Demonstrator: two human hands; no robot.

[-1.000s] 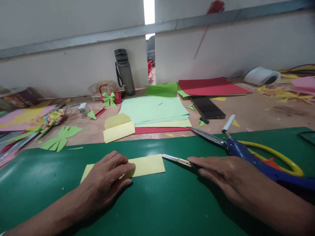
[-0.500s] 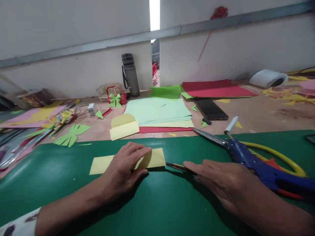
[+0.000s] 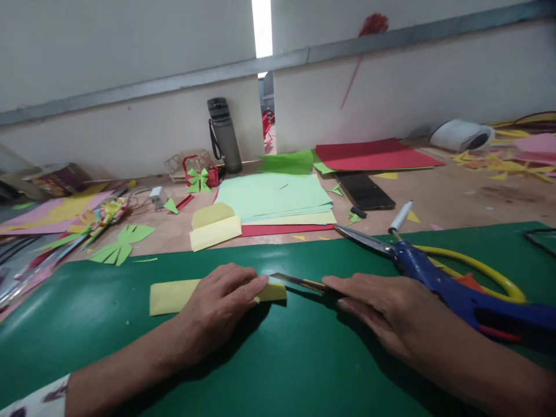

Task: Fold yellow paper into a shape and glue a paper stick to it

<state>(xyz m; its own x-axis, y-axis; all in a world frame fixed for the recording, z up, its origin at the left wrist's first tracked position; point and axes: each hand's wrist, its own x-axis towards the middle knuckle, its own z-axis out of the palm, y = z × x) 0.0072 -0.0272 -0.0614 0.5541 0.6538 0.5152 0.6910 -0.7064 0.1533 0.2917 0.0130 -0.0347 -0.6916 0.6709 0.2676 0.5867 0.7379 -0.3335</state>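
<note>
The left hand [image 3: 221, 304] covers the middle of a yellow paper strip [image 3: 171, 296], which lies on the green mat [image 3: 313, 370] with both ends showing. Most of the handle of the knife [image 3: 302, 282] is hidden inside the right hand [image 3: 386, 307], and whether the blade touches the strip's right end is hard to make out. The glue gun [image 3: 438, 278] is cut off at the right edge and partly covers the scissors [image 3: 367, 238]. The left fingers, close together, hold the strip, the thumb hidden; the right fingers are closed around the knife.
</note>
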